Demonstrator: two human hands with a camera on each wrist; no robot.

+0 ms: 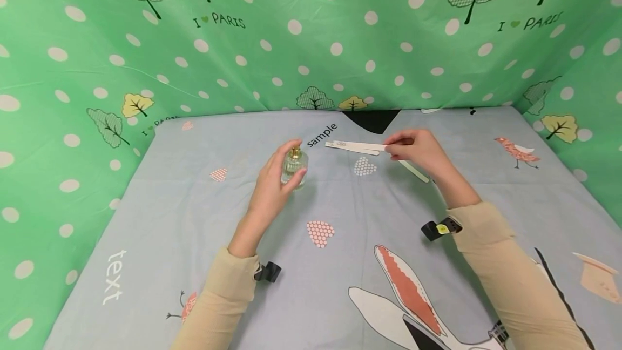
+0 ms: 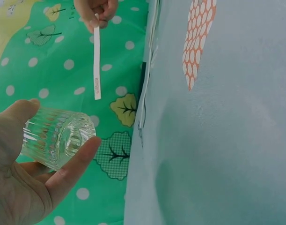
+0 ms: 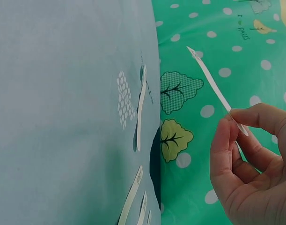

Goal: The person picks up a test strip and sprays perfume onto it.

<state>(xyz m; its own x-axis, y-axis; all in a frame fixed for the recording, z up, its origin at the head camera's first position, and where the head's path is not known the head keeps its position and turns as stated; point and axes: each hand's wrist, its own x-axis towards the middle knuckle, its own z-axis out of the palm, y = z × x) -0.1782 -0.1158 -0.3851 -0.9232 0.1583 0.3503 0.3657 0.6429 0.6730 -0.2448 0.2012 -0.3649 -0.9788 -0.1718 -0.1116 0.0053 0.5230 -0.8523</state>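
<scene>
My left hand [image 1: 270, 188] grips a small clear perfume bottle [image 1: 293, 167] with ribbed glass and a gold neck, the index finger at its top. In the left wrist view the bottle [image 2: 58, 136] shows its thick glass base. To the right, my right hand [image 1: 419, 150] pinches one end of a white paper test strip [image 1: 362, 146] between thumb and fingertips. The held strip [image 3: 210, 79] has small print at its free end, which points towards the bottle, apart from it. Another strip [image 3: 141, 110] lies on the cloth below it.
More paper strips [image 3: 131, 194] lie on the cloth beneath the right hand, one strip [image 1: 414, 171] angled to the right. A grey-blue printed cloth [image 1: 252, 145] covers the table. Behind it hangs a green dotted curtain [image 1: 272, 64].
</scene>
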